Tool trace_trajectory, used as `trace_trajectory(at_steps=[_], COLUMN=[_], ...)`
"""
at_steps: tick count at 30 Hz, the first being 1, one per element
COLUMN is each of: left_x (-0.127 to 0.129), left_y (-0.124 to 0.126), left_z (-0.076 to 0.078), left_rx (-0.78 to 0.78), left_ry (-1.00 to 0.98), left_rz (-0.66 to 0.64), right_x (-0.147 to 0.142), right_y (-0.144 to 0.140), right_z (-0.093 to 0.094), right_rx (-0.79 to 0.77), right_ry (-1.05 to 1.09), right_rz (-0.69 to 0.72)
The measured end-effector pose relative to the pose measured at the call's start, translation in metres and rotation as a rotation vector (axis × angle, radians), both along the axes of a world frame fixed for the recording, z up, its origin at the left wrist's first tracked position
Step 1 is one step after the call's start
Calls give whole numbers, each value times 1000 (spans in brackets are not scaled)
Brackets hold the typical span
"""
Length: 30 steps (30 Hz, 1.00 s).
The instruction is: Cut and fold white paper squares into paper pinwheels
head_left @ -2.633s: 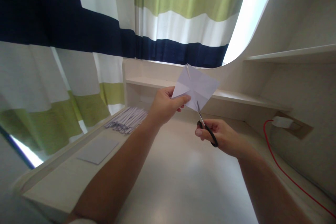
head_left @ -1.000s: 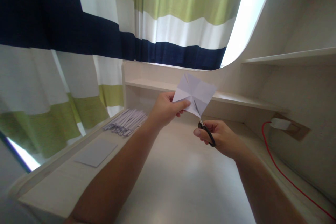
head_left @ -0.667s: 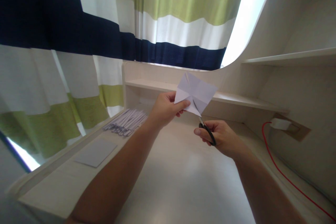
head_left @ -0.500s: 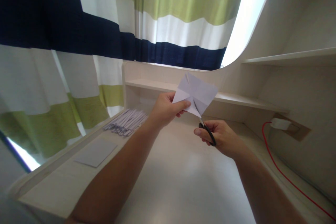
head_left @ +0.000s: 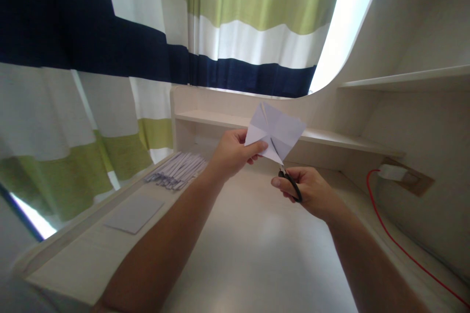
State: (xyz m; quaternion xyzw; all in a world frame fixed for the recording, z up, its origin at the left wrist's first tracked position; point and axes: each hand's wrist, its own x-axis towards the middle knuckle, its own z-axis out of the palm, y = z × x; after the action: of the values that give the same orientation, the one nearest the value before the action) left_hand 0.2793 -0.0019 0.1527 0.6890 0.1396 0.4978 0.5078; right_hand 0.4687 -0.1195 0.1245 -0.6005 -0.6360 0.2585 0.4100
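The left hand is raised above the counter and pinches a creased white paper square by its near left corner, thumb on the face turned to the camera and the other fingers curled behind it. The paper stands tilted like a diamond, with fold lines crossing at its middle and a short slit at its top corner.

Just right of and below those fingers, the right hand is closed through the black handles of a pair of scissors. The blades run up into the paper from its lower corner toward the centre crease, so the scissors and the sheet touch there; how far apart the blades stand cannot be told, since the paper covers them.

Well to the left of the left hand, a bundle of narrow white paper strips lies on the counter, and nearer the camera on the same side lies a flat grey sheet. To the right of the right hand, a red cable runs along the counter up to a white plug at a wall socket. Behind both hands stand a low shelf and a striped curtain of navy, white and green.
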Motion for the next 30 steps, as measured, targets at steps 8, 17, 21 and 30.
trace_trajectory(at_steps=[8,17,21,30], left_x=[2,2,2,3], left_y=[-3,-5,-5,-4], left_z=[0,1,1,0], left_rx=[-8,-30,-29,-28], left_ry=[-3,4,-7,-11], left_rz=[-6,9,-8,-11], right_x=[-1,-1,-1,-2], right_y=[0,-1,0,-1], right_z=[1,0,1,2], right_rx=[19,16,18,22], right_ry=[7,26,26,4], right_rz=[7,-4,-2,-26])
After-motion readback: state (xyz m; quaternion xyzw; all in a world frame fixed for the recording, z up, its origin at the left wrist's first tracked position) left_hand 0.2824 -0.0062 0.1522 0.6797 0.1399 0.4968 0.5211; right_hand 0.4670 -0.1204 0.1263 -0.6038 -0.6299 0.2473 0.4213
